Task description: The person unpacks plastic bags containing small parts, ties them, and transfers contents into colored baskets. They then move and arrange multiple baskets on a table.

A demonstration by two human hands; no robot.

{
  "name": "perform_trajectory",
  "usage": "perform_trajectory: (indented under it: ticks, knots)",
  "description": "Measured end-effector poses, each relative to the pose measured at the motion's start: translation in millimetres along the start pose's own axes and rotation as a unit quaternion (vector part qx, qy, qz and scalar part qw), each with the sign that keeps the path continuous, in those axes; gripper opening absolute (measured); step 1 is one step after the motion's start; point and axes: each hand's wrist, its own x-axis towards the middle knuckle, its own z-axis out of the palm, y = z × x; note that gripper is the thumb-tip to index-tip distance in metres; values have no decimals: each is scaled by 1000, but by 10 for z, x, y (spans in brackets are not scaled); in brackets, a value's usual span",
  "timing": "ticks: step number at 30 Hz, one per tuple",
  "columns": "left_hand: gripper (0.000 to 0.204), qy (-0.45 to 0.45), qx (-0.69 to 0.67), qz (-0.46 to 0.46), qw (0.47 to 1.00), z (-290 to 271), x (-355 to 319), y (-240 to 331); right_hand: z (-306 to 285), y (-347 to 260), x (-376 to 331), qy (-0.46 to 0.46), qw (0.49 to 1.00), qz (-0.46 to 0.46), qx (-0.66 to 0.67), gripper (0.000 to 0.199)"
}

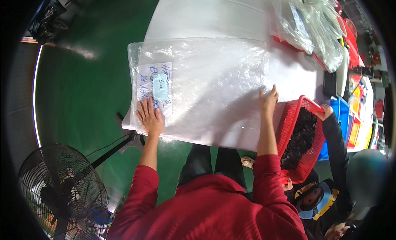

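1. A large clear plastic bag (202,83) lies flat on the white table (214,17), covering most of its near half; a white paper label with a small pale-blue sticker (156,88) shows through the bag near its left end.
2. The left hand (149,117) rests palm down on the bag's lower left corner, fingers spread flat and just touching the label's lower edge (it grips nothing).
3. The right hand (268,100) lies at the bag's right edge, fingers extended and pressing on the plastic, not closed around anything.
4. Both forearms emerge from red sleeves (264,174).
5. Just right of the right arm, a red mesh basket (291,124) filled with dark small parts is tilted at the table's edge, held by another person's hand (326,112) in a black sleeve.
6. More crumpled clear bags (313,29) lie at the table's far right corner, with blue and red bins (341,112) beyond.
7. A black floor fan (57,190) stands on the green floor (82,87) to the lower left.
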Motion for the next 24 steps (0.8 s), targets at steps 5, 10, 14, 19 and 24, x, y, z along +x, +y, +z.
perform_trajectory:
  ticks: [5, 10, 14, 19, 24]
  knots:
    - [52, -21, -38, -27, 999, -197, 82, 247, -473, -95, -301, -113, 986, 124, 11, 63]
    - [53, -46, -49, 165, 984, -391, 237, 1031, -509, 216, 3, -357, 908, 90, 198, 30]
    - [53, -100, -86, 258, 957, -78, 229, 1277, -1617, -380, -102, -425, 814, 57, 391, 45]
    - [55, -122, -181, 341, 915, 63, 158, 2170, -2466, -1091, -313, -370, 812, -18, 451, 59]
    - [55, -238, -324, 257, 879, -274, 184, 2617, -1966, -1585, -542, -372, 832, -141, 387, 65]
